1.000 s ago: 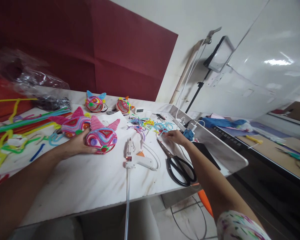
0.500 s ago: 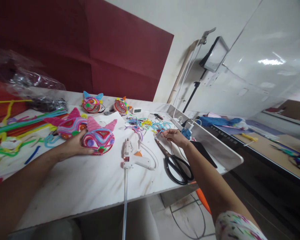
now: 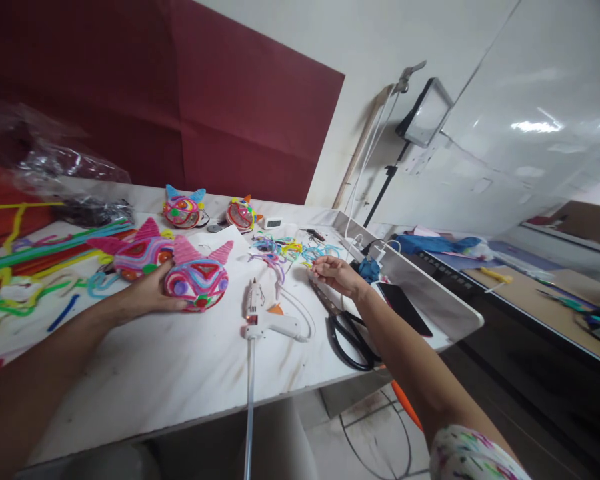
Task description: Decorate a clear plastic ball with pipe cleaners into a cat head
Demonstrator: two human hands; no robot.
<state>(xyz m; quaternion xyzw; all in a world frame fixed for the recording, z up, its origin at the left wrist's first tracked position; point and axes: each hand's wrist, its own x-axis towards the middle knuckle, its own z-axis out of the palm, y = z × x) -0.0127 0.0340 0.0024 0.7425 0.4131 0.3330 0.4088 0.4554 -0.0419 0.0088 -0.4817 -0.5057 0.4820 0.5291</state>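
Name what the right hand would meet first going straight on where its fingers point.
The right hand would probably meet the loose tangle of thin, fuzzy multicoloured craft stems, though depth is unclear and it might pass above them.

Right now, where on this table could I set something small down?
The widest bare patch of tabletop lies between the nearer pink-eared piece, the glue gun and its front edge. A smaller one sits between glue gun and scissors. It's crowded at far left, with pipe cleaners, and beyond the glue gun, around the right hand.
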